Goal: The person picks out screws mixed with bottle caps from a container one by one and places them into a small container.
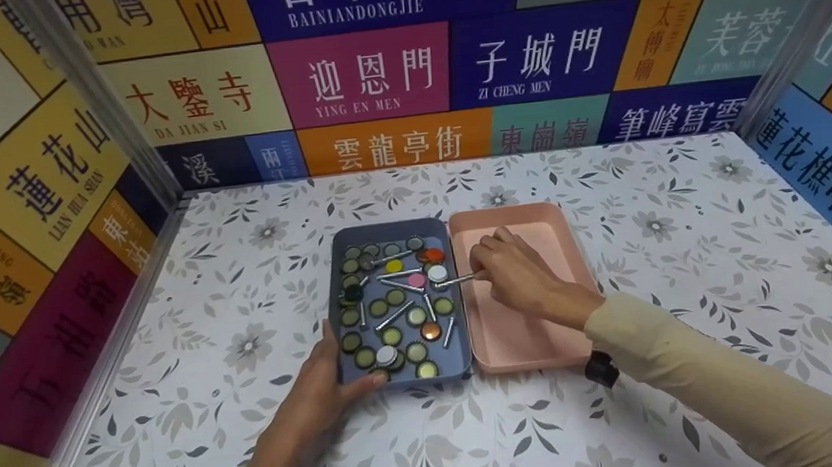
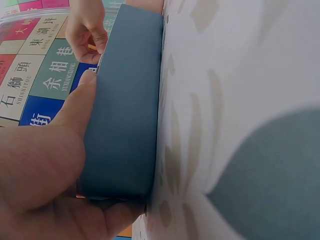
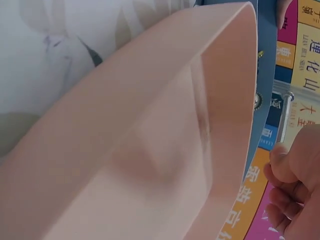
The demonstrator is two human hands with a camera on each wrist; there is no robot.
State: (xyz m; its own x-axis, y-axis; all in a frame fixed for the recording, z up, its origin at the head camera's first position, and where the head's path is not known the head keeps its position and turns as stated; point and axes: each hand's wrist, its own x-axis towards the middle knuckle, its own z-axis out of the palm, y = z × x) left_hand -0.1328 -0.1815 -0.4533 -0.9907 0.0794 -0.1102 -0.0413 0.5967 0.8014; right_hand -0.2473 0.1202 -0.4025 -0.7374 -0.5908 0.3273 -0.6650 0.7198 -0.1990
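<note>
Around the screws (image 1: 395, 316), bottle caps (image 1: 416, 316) crowd the blue tray (image 1: 386, 231).

The slate-blue tray (image 1: 393, 232) and pink tray (image 1: 519, 341) are plain, the tabletop (image 1: 681, 289) floral.

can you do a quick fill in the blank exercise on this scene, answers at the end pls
1. The right hand pinches a screw, and the end pointing away from the hand is its ____.
2. The left hand holds the box coloured ____.
3. In the head view, the pink box stands to the ____ of the one with the bottle caps.
4. The table is patterned with leaves and ____.

Missing words: head; blue; right; flowers.
</note>
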